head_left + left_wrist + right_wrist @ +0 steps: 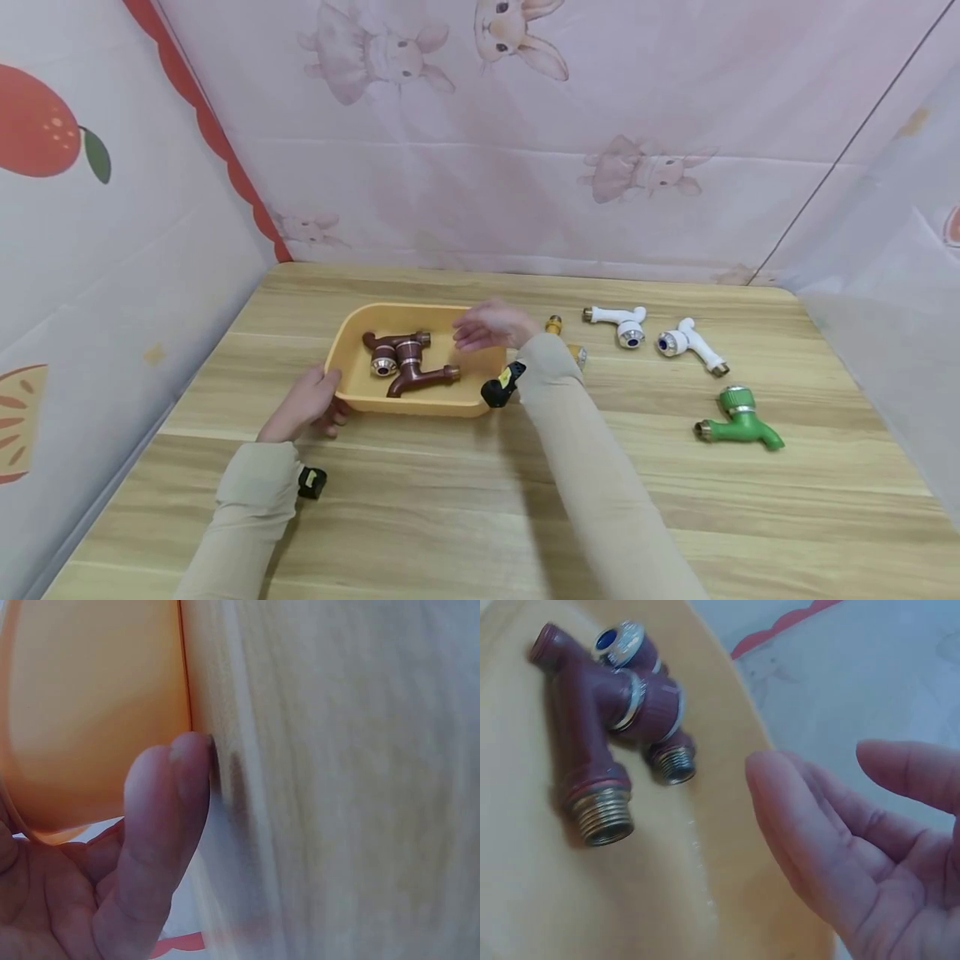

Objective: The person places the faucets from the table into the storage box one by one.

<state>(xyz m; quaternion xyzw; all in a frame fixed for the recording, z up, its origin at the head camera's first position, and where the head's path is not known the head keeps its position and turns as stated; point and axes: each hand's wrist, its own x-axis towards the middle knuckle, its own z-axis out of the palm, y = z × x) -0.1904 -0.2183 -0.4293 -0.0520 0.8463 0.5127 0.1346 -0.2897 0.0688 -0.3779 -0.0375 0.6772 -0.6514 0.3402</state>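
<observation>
A yellow plastic basin [420, 406] sits on the table with two dark red faucets [423, 377] lying in it, brass threads showing. At its left end my left hand [306, 404] holds the rim, thumb at the edge and fingers against the outer wall. In the left wrist view those fingers [154, 825] lie along the basin's side near the tabletop. Above the basin's right part is my right hand [491, 325], fingers extended and nothing in them. The right wrist view has the thumb apart from the other fingers [795, 817], beside the red faucets [589, 742].
Partly hidden behind my right wrist lies a yellow faucet [553, 325]. Farther right are two white faucets, one on the left [618, 317] and one on the right [693, 343]. A green faucet [738, 425] lies nearer. Printed cloth [480, 192] hangs behind the wooden table [420, 517].
</observation>
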